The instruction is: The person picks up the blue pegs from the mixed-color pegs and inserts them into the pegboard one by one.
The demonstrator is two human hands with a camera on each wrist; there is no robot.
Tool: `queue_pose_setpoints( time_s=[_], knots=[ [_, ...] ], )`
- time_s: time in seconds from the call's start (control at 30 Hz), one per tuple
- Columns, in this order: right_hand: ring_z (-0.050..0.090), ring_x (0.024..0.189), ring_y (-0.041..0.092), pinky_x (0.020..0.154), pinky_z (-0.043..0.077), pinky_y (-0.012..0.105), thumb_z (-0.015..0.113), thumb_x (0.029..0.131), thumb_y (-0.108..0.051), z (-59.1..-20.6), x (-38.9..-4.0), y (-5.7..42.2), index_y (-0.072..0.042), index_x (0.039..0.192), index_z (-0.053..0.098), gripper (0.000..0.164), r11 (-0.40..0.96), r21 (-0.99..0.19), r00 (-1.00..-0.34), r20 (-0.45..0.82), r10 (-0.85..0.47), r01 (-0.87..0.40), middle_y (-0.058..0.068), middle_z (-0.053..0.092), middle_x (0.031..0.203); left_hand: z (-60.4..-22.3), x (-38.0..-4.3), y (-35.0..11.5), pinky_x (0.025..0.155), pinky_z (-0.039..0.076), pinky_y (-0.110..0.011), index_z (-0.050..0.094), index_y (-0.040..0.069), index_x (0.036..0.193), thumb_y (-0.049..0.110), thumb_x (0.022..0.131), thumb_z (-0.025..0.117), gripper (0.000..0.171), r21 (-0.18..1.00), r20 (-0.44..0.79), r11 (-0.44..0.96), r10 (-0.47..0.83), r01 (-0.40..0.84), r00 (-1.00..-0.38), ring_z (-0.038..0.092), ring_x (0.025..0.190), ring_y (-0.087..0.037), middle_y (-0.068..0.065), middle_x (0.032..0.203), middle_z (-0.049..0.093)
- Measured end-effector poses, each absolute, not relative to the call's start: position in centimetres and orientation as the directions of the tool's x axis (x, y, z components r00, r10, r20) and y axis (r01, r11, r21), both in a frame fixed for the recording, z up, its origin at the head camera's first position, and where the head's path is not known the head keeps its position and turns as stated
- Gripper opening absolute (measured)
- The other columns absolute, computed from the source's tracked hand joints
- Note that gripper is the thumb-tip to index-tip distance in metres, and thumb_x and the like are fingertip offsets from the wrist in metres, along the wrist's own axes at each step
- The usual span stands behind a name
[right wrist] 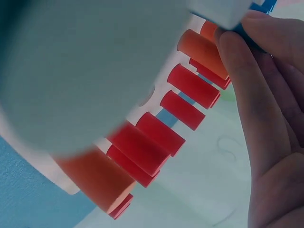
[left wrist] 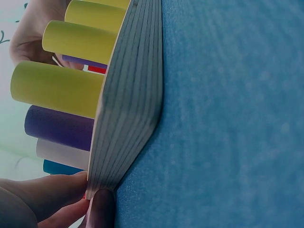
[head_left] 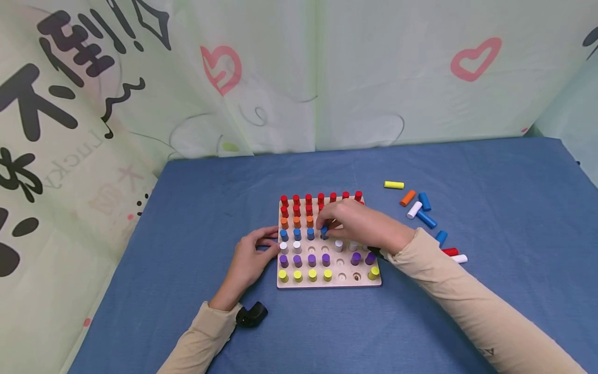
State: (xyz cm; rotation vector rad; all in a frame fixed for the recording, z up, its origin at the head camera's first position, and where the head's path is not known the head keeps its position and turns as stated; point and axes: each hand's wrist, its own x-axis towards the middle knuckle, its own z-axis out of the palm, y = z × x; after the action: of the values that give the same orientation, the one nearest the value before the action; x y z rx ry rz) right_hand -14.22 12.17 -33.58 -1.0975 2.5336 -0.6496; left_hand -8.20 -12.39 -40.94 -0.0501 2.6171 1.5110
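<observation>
A wooden pegboard [head_left: 320, 284] lies on the blue cloth, with rows of red, orange, blue, white, purple and yellow pegs standing in it. My right hand [head_left: 351, 222] reaches over the board from the right and pinches a blue peg [head_left: 324, 232] between thumb and fingertips. That peg is at the blue row, right of three standing blue pegs; whether it sits in its hole is hard to tell. With thumb and fingers, my left hand [head_left: 249, 259] grips the board's left edge, seen close up beside the layered side [left wrist: 128, 95] in the left wrist view. Part of the board hides under my right hand.
Loose pegs lie right of the board: a yellow peg [head_left: 394, 185], an orange peg [head_left: 408, 198], a white peg [head_left: 414, 210], several blue ones [head_left: 426, 219], and a red peg [head_left: 450, 252] by my right sleeve. Bare holes [head_left: 341, 276] show in the lower rows. A printed curtain [head_left: 350, 104] hangs behind.
</observation>
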Motion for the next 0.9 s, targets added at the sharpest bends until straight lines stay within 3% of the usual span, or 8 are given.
queue_pose_setpoints(
  time_s=[0.9],
  knots=[
    [0.069,0.087,0.014,0.082,0.059,0.029,0.077,0.086,-0.004,-33.99,-14.43,11.94,-0.006,0.105,0.076,0.020,0.608,-0.481,-0.642,-0.114,-0.758,-0.632,0.006,0.075,0.100,-40.91,-8.22,-12.40,0.083,0.059,-0.035,0.063,0.005,0.133,0.006,0.093,0.069,0.041,0.860,-0.121,0.503,0.030,-0.089,-0.992,0.066,0.101,-0.021,-0.010,0.127,0.067]
  ],
)
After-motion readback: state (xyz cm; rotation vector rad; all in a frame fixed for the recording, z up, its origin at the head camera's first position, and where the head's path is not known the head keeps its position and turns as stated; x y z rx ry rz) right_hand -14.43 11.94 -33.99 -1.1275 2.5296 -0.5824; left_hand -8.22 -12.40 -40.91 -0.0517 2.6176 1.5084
